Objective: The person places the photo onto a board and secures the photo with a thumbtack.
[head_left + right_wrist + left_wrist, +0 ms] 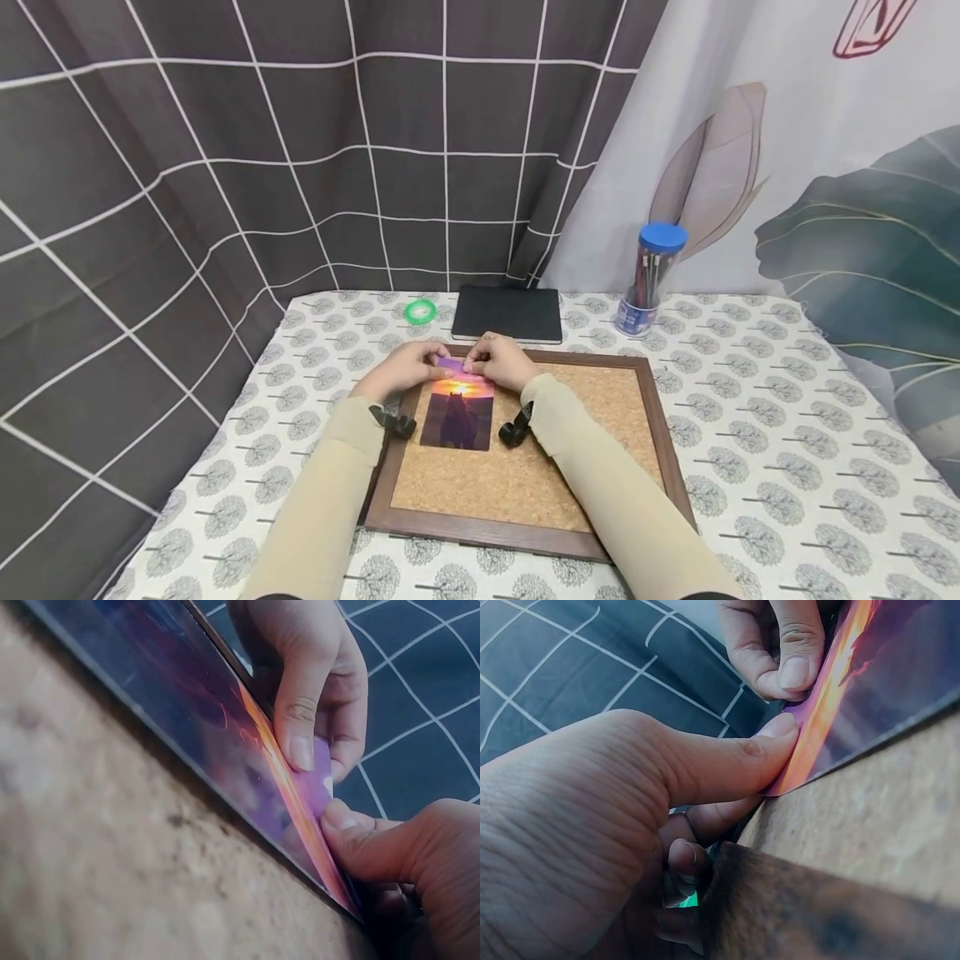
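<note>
A glossy photo [456, 421] with a sunset and a dark silhouette lies over the upper left of a wood-framed corkboard [540, 492]. My left hand [405, 367] pinches its purple top edge near the left corner, thumb on the picture side. Farther right along that edge, my right hand [504, 362] pinches the photo between thumb and fingers. The right wrist view shows the purple strip [319, 776] of the photo bent up between both thumbs, with a small white spot I cannot identify. In the left wrist view, the left fingers [686, 859] reach behind, beside the brown frame [817, 900].
Behind the board lie a black notebook [506, 314] and a green ring-shaped roll [420, 312]. A clear pencil jar with a blue lid [651, 279] stands at the back right. A tree-print cloth [780, 467] covers the table, with curtains behind.
</note>
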